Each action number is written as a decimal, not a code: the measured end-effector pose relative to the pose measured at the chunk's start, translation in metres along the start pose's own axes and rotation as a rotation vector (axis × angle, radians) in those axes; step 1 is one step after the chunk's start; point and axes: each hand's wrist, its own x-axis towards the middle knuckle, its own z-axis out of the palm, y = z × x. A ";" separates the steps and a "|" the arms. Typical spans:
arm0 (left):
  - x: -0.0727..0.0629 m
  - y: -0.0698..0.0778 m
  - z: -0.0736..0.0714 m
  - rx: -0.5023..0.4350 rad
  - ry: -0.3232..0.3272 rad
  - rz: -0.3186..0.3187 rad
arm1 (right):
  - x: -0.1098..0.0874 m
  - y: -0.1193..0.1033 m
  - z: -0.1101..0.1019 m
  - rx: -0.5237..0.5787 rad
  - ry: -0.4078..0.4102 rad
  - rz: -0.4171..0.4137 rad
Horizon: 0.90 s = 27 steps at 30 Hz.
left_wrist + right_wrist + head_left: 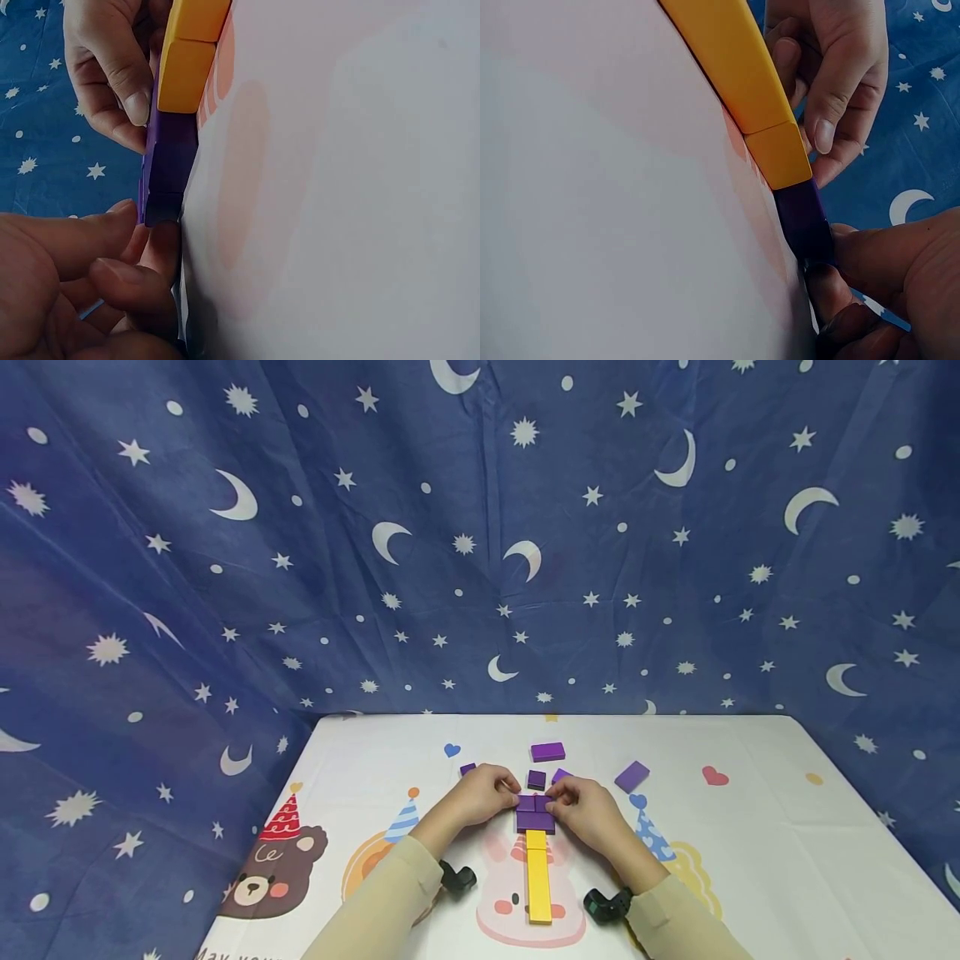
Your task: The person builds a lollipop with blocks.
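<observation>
Flat purple blocks lie together on the table: a left small purple block and a right one side by side, with a longer purple block in front. From that block a short yellow block and a long yellow block run toward me in a line. My left hand holds the left small block at its outer edge with thumb and index finger. At the opposite edge, my right hand grips the right small block the same way. In both wrist views the fingertips partly hide the purple blocks.
Behind the hands lie loose purple blocks: a long one, a small one, a tilted one at right, and two partly hidden by the hands. A printed white cloth covers the table; a blue starry curtain hangs behind.
</observation>
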 end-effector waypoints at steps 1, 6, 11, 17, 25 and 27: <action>0.000 0.000 0.000 -0.007 -0.001 -0.003 | 0.000 0.000 0.000 -0.001 0.000 0.000; -0.004 -0.004 -0.003 -0.032 0.005 -0.009 | -0.001 -0.001 0.000 -0.007 -0.001 0.010; -0.008 -0.009 -0.008 -0.058 0.011 0.003 | -0.001 -0.001 0.000 -0.011 0.002 0.016; -0.013 -0.013 -0.015 -0.088 0.014 0.023 | 0.000 -0.001 -0.001 -0.018 0.001 0.004; -0.022 -0.019 -0.027 -0.128 0.028 0.054 | 0.000 -0.001 0.000 -0.017 0.006 0.002; -0.024 -0.021 -0.030 -0.144 0.028 0.054 | -0.001 -0.001 0.000 -0.018 0.004 0.007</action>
